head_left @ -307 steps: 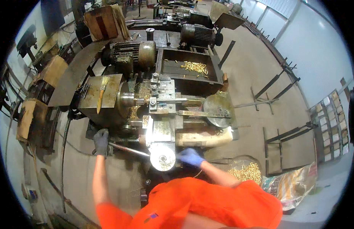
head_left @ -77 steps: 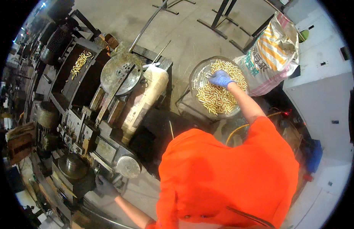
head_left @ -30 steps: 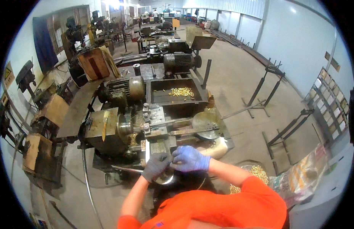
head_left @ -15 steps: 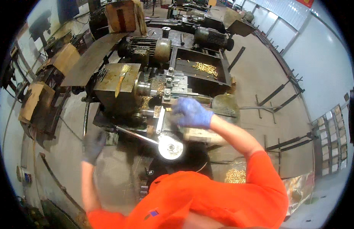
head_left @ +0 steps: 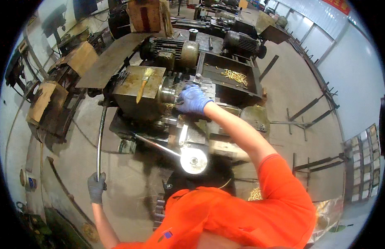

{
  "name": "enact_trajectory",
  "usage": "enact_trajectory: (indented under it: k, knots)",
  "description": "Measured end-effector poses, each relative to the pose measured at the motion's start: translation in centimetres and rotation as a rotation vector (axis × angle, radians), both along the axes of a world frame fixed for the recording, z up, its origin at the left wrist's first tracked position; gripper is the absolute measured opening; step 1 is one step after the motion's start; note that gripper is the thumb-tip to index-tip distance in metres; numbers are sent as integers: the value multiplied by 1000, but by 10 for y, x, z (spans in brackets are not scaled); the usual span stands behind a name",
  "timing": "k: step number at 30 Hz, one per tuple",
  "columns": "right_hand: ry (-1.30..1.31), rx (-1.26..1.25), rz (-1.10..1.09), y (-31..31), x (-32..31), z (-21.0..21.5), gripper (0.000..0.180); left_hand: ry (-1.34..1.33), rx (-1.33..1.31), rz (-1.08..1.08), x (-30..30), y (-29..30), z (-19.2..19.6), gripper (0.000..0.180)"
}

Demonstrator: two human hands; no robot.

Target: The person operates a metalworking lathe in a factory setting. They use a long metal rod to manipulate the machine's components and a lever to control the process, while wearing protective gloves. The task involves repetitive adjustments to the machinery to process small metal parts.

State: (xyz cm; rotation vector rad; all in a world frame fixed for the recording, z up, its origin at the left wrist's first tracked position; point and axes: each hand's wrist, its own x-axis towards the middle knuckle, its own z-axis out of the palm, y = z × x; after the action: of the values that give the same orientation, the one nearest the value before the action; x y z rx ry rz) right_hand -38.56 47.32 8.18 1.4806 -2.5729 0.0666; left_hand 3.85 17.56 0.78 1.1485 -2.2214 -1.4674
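Head view, looking down: we see a gloved left hand (head_left: 96, 187) wrapped around the low end of a long metal lever (head_left: 101, 141). The blue-gloved right hand (head_left: 193, 99) reaches to the machine's spindle (head_left: 167, 94), fingers bent; we cannot tell whether they grasp a small piece. Gold-coloured pieces (head_left: 235, 77) lie scattered in a dark tray (head_left: 215, 74) beyond, and a second heap (head_left: 255, 194) shows partly beside the orange sleeve (head_left: 279, 176). With pieces in both places, we judge the work partway along, with the step at the spindle unfinished.
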Motion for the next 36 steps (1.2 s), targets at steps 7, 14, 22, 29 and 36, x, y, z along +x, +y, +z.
enact_trajectory:
  k: [7, 14, 22, 29, 36]
  knots:
    - [-69, 138, -2, -9, 3, 3, 40, -36, -118, 1, 6, -2, -2, 22]
    - [-66, 127, -10, -19, 7, 20, 56, -279, -663, 19, 2, 35, 25, 22]
    - [-94, -24, -8, -31, 13, 18, 51, -557, -1409, -92, 26, -171, -37, 19]
    - [-91, 14, -47, -31, 12, 17, 56, -520, -1350, -24, 26, -235, -65, 27]
    - [-8, -527, 73, 59, 48, 39, 37, 422, -926, 166, -78, -81, -19, 30]
